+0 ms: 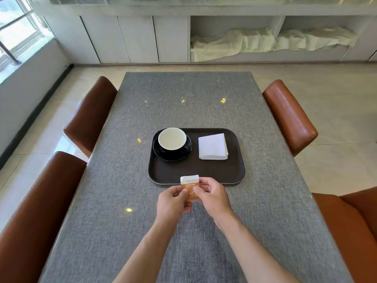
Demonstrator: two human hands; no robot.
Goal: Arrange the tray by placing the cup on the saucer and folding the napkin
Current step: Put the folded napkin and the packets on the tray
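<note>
Both hands meet over the table (122,201) just in front of the tray's near edge, w/ a small orange-and-white packet (190,185) between them. Left hand (173,203) pinches the packet's lower left side, thumb on top, fingers curled under. Right hand (212,198) pinches the right side, thumb on the front, fingers curled behind. The packet stands roughly upright, white strip w/ print at the top, orange part below; its top overlaps the tray's near rim in view.

Tray (195,172) is dark brown, rounded corners, flat on the grey table approx. in the middle. On its left half: black saucer (161,154) w/ the cup (172,140) sitting on it, cup black outside, pale inside, handle toward the right. On the right half: white napkin (213,147), folded into a neat square, lying flat, well apart from the saucer.

Brown leather chairs (87,117) stand along both sides of the table. Beyond the far end, white cabinets w/ open shelves holding crumpled white cloths (234,43). Window at far left.
</note>
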